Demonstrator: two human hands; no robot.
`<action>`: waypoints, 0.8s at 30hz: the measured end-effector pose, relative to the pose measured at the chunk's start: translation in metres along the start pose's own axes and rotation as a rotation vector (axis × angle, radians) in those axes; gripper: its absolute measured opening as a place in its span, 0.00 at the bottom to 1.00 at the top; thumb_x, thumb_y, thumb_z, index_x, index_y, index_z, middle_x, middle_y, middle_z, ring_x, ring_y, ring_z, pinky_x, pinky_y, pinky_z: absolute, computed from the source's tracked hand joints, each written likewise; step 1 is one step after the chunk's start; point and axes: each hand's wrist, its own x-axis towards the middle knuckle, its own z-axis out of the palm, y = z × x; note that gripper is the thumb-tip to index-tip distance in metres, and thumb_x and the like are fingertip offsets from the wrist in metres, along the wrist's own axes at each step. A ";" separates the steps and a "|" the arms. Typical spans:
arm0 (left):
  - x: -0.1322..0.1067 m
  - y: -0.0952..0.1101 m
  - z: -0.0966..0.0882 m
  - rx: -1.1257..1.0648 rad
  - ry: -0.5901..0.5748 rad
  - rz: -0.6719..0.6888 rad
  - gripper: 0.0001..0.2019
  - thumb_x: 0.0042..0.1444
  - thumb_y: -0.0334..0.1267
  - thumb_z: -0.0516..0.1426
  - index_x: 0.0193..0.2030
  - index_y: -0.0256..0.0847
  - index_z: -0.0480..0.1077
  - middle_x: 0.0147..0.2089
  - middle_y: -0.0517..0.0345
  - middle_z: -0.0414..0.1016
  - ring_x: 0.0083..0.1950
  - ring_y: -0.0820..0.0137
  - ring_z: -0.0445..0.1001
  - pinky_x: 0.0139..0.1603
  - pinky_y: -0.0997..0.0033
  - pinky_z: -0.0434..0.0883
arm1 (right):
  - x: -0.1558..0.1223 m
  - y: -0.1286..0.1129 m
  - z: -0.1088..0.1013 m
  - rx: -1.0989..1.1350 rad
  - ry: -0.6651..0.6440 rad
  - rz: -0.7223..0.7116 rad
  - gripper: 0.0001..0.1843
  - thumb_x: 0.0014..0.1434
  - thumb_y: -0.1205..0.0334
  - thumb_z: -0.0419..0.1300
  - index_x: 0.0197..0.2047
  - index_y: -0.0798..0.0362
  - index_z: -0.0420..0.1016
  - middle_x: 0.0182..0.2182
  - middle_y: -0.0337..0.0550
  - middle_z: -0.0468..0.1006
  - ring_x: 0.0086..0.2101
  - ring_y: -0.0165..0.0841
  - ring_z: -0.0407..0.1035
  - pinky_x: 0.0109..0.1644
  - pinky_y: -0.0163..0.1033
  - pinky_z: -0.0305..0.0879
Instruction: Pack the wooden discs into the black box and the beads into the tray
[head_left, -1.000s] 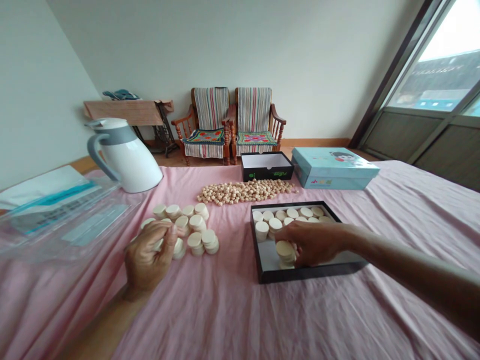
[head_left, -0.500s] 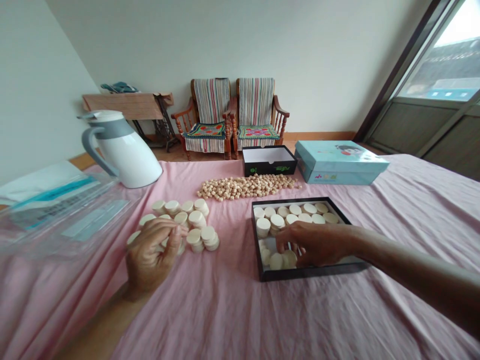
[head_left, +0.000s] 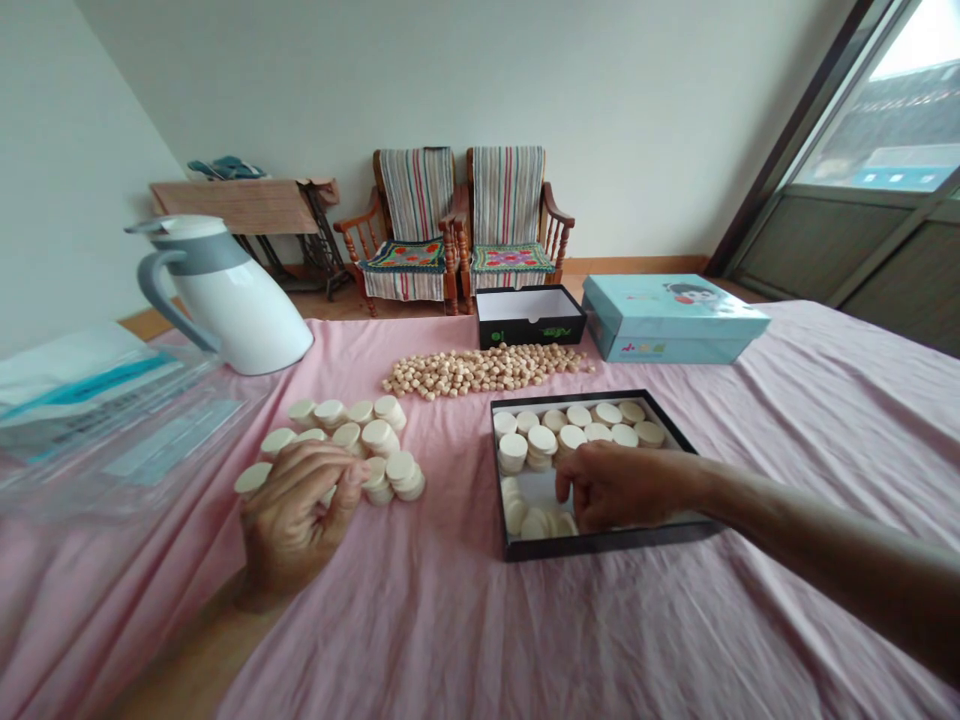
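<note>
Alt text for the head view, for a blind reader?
The right hand rests on pale discs in a black tray; the left hand touches a disc pile on pink cloth. Behind lie beads, a jug, a blue box.

pale round discs (head_left: 534, 522) lying in black tray (head_left: 600, 541)

A second ago your right grip (head_left: 622, 487) stood a stack upright in the near-left corner of the black tray (head_left: 615, 541). That stack is down now. Its discs (head_left: 534, 523) lie spread flat along the near wall, your fingers curled over them.
</note>
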 end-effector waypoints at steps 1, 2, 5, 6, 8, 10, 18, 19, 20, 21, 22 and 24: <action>0.000 -0.001 0.000 -0.004 -0.002 -0.002 0.07 0.55 0.28 0.55 0.31 0.44 0.72 0.30 0.60 0.75 0.36 0.68 0.74 0.44 0.61 0.71 | 0.001 -0.002 0.001 0.023 -0.003 0.012 0.19 0.46 0.71 0.57 0.44 0.55 0.75 0.29 0.41 0.80 0.27 0.30 0.72 0.27 0.31 0.60; -0.001 -0.001 0.001 -0.009 -0.003 -0.001 0.07 0.55 0.28 0.56 0.31 0.44 0.72 0.30 0.60 0.74 0.36 0.68 0.74 0.43 0.61 0.71 | 0.002 -0.004 0.002 0.027 0.017 0.024 0.18 0.47 0.71 0.56 0.43 0.55 0.75 0.28 0.41 0.80 0.27 0.30 0.72 0.27 0.31 0.60; -0.002 -0.003 0.001 -0.024 -0.001 -0.001 0.08 0.55 0.27 0.55 0.32 0.44 0.72 0.31 0.59 0.75 0.36 0.67 0.74 0.43 0.61 0.71 | 0.002 -0.017 0.002 -0.070 0.241 0.010 0.14 0.49 0.74 0.54 0.38 0.56 0.77 0.28 0.43 0.79 0.28 0.30 0.72 0.31 0.32 0.61; -0.003 -0.004 0.001 -0.030 0.001 0.000 0.08 0.54 0.27 0.55 0.32 0.44 0.72 0.31 0.59 0.75 0.37 0.67 0.74 0.43 0.61 0.71 | 0.002 -0.021 0.001 -0.097 0.334 -0.025 0.14 0.49 0.75 0.54 0.37 0.56 0.77 0.28 0.43 0.79 0.29 0.30 0.72 0.33 0.33 0.61; -0.003 -0.004 0.000 -0.038 0.003 -0.002 0.08 0.54 0.26 0.56 0.32 0.44 0.72 0.31 0.59 0.75 0.37 0.67 0.74 0.42 0.62 0.71 | 0.004 -0.030 0.001 -0.100 0.438 -0.133 0.15 0.50 0.74 0.55 0.39 0.55 0.77 0.31 0.43 0.79 0.32 0.30 0.72 0.37 0.33 0.61; -0.003 -0.004 0.000 -0.043 -0.002 -0.005 0.08 0.54 0.26 0.56 0.32 0.44 0.72 0.31 0.59 0.74 0.37 0.67 0.74 0.43 0.61 0.71 | 0.008 -0.038 0.003 -0.083 0.424 -0.239 0.16 0.50 0.74 0.56 0.42 0.54 0.76 0.33 0.42 0.79 0.33 0.29 0.72 0.38 0.33 0.61; -0.002 0.000 -0.002 -0.066 -0.003 0.016 0.07 0.53 0.26 0.56 0.31 0.42 0.72 0.30 0.60 0.74 0.36 0.68 0.74 0.42 0.63 0.71 | 0.017 -0.048 0.011 -0.235 0.324 -0.237 0.11 0.50 0.72 0.57 0.39 0.57 0.71 0.36 0.48 0.77 0.40 0.37 0.71 0.41 0.37 0.62; -0.003 0.000 -0.002 -0.066 -0.004 0.020 0.07 0.53 0.26 0.56 0.31 0.42 0.72 0.30 0.59 0.74 0.36 0.68 0.74 0.42 0.63 0.71 | 0.017 -0.047 0.011 -0.236 0.325 -0.237 0.11 0.49 0.72 0.57 0.39 0.56 0.71 0.37 0.48 0.77 0.40 0.37 0.71 0.41 0.37 0.62; -0.003 0.000 -0.002 -0.065 -0.005 0.023 0.07 0.53 0.26 0.56 0.31 0.41 0.72 0.30 0.59 0.74 0.36 0.68 0.74 0.42 0.62 0.71 | 0.017 -0.047 0.010 -0.237 0.326 -0.238 0.12 0.49 0.72 0.58 0.40 0.56 0.70 0.37 0.48 0.77 0.40 0.37 0.71 0.41 0.37 0.62; -0.003 0.000 -0.002 -0.063 -0.006 0.025 0.07 0.53 0.26 0.56 0.31 0.41 0.72 0.30 0.59 0.74 0.36 0.68 0.74 0.42 0.62 0.71 | 0.017 -0.046 0.010 -0.235 0.329 -0.239 0.14 0.48 0.72 0.58 0.40 0.56 0.70 0.38 0.48 0.77 0.41 0.38 0.71 0.41 0.37 0.62; -0.003 0.000 -0.002 -0.062 -0.007 0.027 0.07 0.53 0.26 0.56 0.31 0.41 0.72 0.30 0.59 0.74 0.36 0.68 0.74 0.42 0.62 0.71 | 0.017 -0.045 0.010 -0.233 0.332 -0.242 0.15 0.48 0.72 0.58 0.41 0.55 0.70 0.39 0.47 0.77 0.41 0.38 0.71 0.41 0.38 0.62; -0.003 0.000 -0.002 -0.063 -0.011 0.022 0.07 0.53 0.26 0.56 0.31 0.41 0.72 0.30 0.59 0.74 0.36 0.68 0.74 0.42 0.62 0.71 | 0.018 -0.044 0.010 -0.235 0.322 -0.245 0.15 0.48 0.71 0.59 0.42 0.54 0.70 0.39 0.47 0.77 0.41 0.38 0.72 0.41 0.38 0.62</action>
